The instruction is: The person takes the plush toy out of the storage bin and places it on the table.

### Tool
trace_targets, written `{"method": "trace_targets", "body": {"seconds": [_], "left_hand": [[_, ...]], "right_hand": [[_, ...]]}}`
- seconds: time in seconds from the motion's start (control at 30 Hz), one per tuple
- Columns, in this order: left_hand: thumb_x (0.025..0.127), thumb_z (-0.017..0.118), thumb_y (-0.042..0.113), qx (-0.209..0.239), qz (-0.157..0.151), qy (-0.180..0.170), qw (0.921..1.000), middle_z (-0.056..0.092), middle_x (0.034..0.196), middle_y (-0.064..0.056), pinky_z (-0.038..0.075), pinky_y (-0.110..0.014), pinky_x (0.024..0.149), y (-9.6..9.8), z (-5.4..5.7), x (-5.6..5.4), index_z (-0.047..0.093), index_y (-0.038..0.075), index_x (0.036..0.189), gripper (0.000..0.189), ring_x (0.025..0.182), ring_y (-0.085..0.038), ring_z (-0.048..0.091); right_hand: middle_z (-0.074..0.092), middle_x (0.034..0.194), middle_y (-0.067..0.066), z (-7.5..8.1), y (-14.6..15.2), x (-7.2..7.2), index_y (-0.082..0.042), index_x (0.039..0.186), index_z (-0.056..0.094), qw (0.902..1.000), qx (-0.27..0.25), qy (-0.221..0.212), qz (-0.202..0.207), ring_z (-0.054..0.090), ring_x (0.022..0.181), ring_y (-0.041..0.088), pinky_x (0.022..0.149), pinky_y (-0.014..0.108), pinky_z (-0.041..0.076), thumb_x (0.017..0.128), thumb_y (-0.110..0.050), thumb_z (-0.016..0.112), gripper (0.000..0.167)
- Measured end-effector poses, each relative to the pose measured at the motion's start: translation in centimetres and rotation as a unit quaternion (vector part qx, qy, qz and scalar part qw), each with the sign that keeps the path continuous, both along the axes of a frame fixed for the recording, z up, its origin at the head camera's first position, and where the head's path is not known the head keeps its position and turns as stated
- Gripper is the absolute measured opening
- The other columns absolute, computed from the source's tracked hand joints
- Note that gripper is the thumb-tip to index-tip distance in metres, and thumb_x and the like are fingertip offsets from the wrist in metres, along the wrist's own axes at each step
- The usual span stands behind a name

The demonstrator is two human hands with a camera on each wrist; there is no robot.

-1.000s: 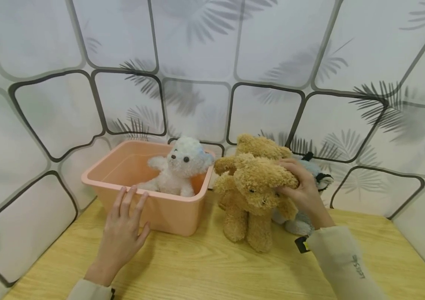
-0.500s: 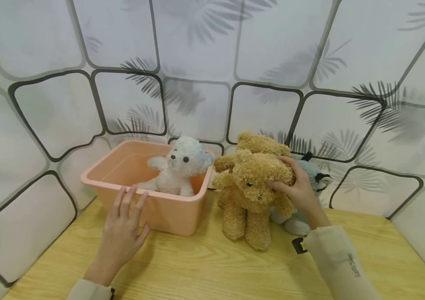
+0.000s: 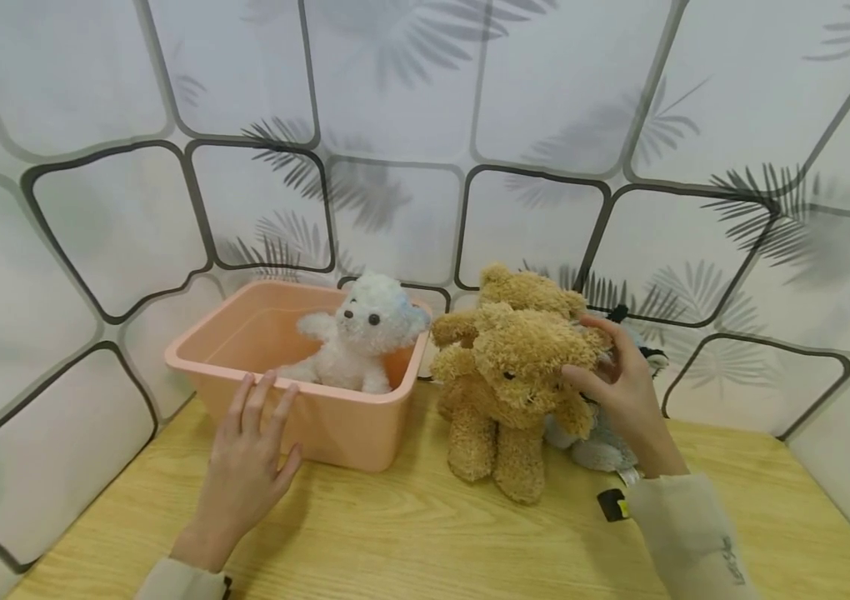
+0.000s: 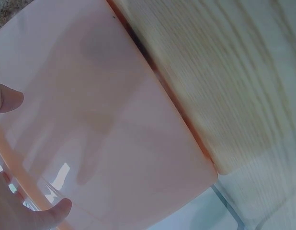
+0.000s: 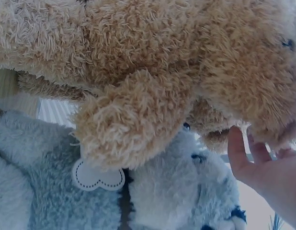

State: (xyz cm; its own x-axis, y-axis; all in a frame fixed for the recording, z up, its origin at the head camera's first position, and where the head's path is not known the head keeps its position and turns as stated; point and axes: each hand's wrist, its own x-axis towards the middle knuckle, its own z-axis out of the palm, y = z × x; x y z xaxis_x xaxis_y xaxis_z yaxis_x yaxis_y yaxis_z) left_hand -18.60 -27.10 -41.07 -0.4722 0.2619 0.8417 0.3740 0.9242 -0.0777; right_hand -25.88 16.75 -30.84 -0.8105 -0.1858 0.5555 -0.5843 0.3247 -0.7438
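A white teddy bear (image 3: 372, 329) with bluish ears sits inside the pink plastic tub (image 3: 342, 429). My left hand (image 3: 245, 467) rests its straight fingers on the tub's front rim; in the left wrist view its fingertips (image 4: 57, 213) lie at that rim. Right of the tub, a brown teddy bear (image 3: 500, 417) stands in front of a second brown teddy (image 3: 526, 292). My right hand (image 3: 631, 404) is beside the front bear's head, thumb and fingers spread apart near its ear. Whether they touch the fur is hard to tell. A grey-blue plush toy (image 5: 167, 187) stands behind, partly hidden.
Everything stands on a wood-grain table (image 3: 410, 542). A patterned curtain (image 3: 395, 208) encloses the back and both sides. A white heart-shaped tag (image 5: 97, 175) shows against the grey-blue plush. A black piece with a yellow patch (image 3: 612, 505) hangs at the right cuff.
My right hand has loosened from the front brown bear's head and shifted slightly right. The bear tipped a little left, then back right. The left hand has stayed on the rim.
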Motion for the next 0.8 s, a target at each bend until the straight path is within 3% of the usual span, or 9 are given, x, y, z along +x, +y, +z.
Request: {"method": "trace_targets", "body": {"seconds": [0.1,0.2,0.43,0.6,0.8], "left_hand": [[0.099,0.038,0.036,0.001,-0.001,0.000,1.0000,0.038,0.149,-0.033,0.046,-0.072,0.086,0.0,0.0,0.0,0.045,0.000,0.147,0.060,0.137,-0.055,0.033],[0.100,0.035,0.038,0.002,0.000,0.003,1.0000,0.039,0.148,-0.032,0.046,-0.072,0.086,-0.1,-0.2,-0.1,0.045,0.000,0.146,0.060,0.137,-0.055,0.034],[0.100,0.036,0.038,0.002,-0.003,0.009,1.0000,0.040,0.148,-0.032,0.046,-0.072,0.085,-0.1,-0.2,-0.1,0.046,0.001,0.146,0.060,0.136,-0.055,0.035],[0.100,0.036,0.038,0.003,-0.004,0.005,1.0000,0.039,0.149,-0.032,0.047,-0.072,0.085,-0.1,-0.1,-0.2,0.046,0.001,0.146,0.060,0.137,-0.054,0.034],[0.104,0.032,0.042,0.001,-0.002,0.012,0.9999,0.040,0.148,-0.032,0.046,-0.071,0.088,0.0,-0.2,-0.2,0.046,0.000,0.146,0.061,0.138,-0.054,0.033]], "right_hand": [[0.037,0.150,0.009,-0.1,0.4,0.3,-0.003,0.150,0.042,0.9996,-0.025,0.005,-0.014,0.048,0.116,0.010,0.090,0.015,0.044,0.099,-0.002,0.062,0.056],[0.046,0.144,0.003,-0.2,0.7,0.7,0.000,0.145,0.048,0.9970,-0.069,0.028,-0.023,0.050,0.120,0.011,0.093,0.016,0.046,0.098,0.002,0.060,0.048],[0.062,0.125,0.006,-0.7,0.8,1.2,0.020,0.117,0.055,0.9771,-0.184,0.107,0.007,0.057,0.117,0.017,0.091,0.021,0.050,0.090,0.020,0.059,0.026],[0.069,0.112,0.008,-1.0,1.1,1.8,0.016,0.105,0.063,0.9582,-0.246,0.135,0.054,0.064,0.104,0.018,0.086,0.021,0.053,0.089,0.023,0.057,0.019],[0.070,0.106,0.010,-1.5,1.2,2.9,0.020,0.107,0.060,0.9639,-0.217,0.117,0.100,0.068,0.097,0.018,0.083,0.022,0.055,0.090,0.024,0.053,0.019]]}}
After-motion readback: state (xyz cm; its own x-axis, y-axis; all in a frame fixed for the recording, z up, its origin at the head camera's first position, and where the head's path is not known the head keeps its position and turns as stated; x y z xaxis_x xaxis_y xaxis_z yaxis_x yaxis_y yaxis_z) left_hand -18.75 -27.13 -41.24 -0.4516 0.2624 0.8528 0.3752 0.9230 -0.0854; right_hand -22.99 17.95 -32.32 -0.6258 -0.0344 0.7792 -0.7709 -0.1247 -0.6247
